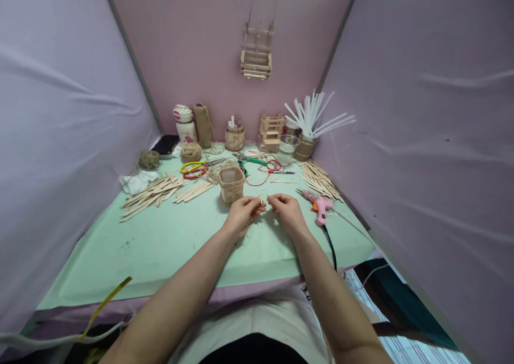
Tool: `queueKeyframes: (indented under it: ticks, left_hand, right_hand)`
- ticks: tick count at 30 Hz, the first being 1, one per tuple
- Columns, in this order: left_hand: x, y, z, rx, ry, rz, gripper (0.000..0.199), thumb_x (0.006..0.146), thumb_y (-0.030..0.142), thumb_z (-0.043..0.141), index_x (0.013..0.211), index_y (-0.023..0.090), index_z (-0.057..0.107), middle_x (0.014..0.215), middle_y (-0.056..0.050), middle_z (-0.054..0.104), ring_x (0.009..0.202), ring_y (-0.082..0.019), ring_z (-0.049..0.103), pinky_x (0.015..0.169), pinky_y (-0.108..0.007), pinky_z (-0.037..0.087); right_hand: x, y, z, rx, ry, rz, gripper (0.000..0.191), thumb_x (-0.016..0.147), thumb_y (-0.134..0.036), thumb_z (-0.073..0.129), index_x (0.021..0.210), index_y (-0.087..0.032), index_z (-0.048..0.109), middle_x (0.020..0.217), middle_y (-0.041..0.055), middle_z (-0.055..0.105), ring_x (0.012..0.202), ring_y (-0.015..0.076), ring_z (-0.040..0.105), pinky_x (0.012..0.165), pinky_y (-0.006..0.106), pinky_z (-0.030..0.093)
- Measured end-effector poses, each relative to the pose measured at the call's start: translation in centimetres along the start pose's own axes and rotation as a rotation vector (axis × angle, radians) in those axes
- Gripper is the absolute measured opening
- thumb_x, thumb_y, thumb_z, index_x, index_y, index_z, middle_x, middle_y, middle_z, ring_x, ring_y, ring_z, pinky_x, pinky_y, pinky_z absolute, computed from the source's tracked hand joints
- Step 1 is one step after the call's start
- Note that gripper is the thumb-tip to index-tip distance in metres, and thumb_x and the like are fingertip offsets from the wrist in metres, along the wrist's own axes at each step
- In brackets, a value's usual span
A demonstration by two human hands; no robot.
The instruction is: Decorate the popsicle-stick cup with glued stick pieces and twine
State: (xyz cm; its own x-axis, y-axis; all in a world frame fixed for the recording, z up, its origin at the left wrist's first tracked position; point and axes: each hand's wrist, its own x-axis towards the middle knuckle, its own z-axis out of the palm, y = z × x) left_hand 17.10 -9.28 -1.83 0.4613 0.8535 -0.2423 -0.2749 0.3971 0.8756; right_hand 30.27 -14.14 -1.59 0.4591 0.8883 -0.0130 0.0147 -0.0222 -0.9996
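My left hand [244, 214] is closed in a pinch, with a tiny pale piece at its fingertips, too small to name. Close beside it, my right hand [286, 210] also pinches; a thin bit shows at its fingertips, but I cannot make out what it is. Just beyond my left hand stands a small pot [232, 188] with pale sides and a braided twine rim. To the right of my right hand, a pink glue gun [322, 210] lies on the pale green tabletop [168, 251].
Wooden craft sticks [155, 194] lie in piles at left, with more sticks [321, 181] at right. Behind are scissors [195, 169], green-handled pliers [257, 160], red cord [275, 163], a twine ball [191, 151] and a clear cup [287, 149]. White glue sticks [311, 115] fan out from a pot.
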Motion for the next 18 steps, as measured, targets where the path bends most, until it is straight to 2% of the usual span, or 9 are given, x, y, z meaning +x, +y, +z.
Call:
queueKeyframes:
  ticks: [4, 9, 13, 18]
  left_hand:
    - [0.1, 0.1, 0.0, -0.028, 0.016, -0.004, 0.026, 0.062, 0.031, 0.081, 0.073, 0.011, 0.068, 0.073, -0.007, 0.068, 0.064, -0.009, 0.060, 0.056, -0.017, 0.043]
    - [0.1, 0.1, 0.0, -0.059, 0.019, -0.035, 0.022, 0.064, 0.024, 0.080, 0.074, 0.010, 0.067, 0.070, -0.006, 0.067, 0.062, -0.007, 0.060, 0.056, -0.016, 0.044]
    - [0.1, 0.1, -0.1, -0.043, 0.008, -0.037, 0.022, 0.064, 0.022, 0.080, 0.077, 0.010, 0.067, 0.070, -0.006, 0.068, 0.062, -0.007, 0.060, 0.055, -0.016, 0.044]
    - [0.1, 0.2, -0.1, -0.033, 0.010, -0.036, 0.022, 0.064, 0.023, 0.080, 0.076, 0.011, 0.065, 0.070, -0.006, 0.068, 0.061, -0.008, 0.060, 0.053, -0.016, 0.043]
  right_hand:
    - [0.4, -0.4, -2.4, -0.195, 0.004, -0.009, 0.024, 0.067, -0.041, 0.065, 0.066, -0.016, 0.065, 0.051, -0.0047, 0.050, 0.049, 0.0097, 0.040, 0.050, 0.024, 0.029]
    - [1.0, -0.1, -4.7, -0.605, -0.027, 0.002, 0.017, 0.068, -0.031, 0.059, 0.060, -0.017, 0.065, 0.053, -0.0016, 0.057, 0.051, 0.0124, 0.047, 0.052, 0.025, 0.032]
    - [1.3, 0.7, -4.8, -0.838, -0.031, -0.014, 0.016, 0.070, -0.023, 0.056, 0.063, -0.017, 0.070, 0.064, 0.0032, 0.068, 0.062, 0.0162, 0.057, 0.060, 0.026, 0.036]
    - [0.7, 0.4, -4.8, -0.960, -0.009, -0.119, 0.023, 0.079, -0.018, 0.050, 0.073, -0.017, 0.073, 0.082, 0.0090, 0.074, 0.079, 0.0201, 0.064, 0.071, 0.028, 0.040]
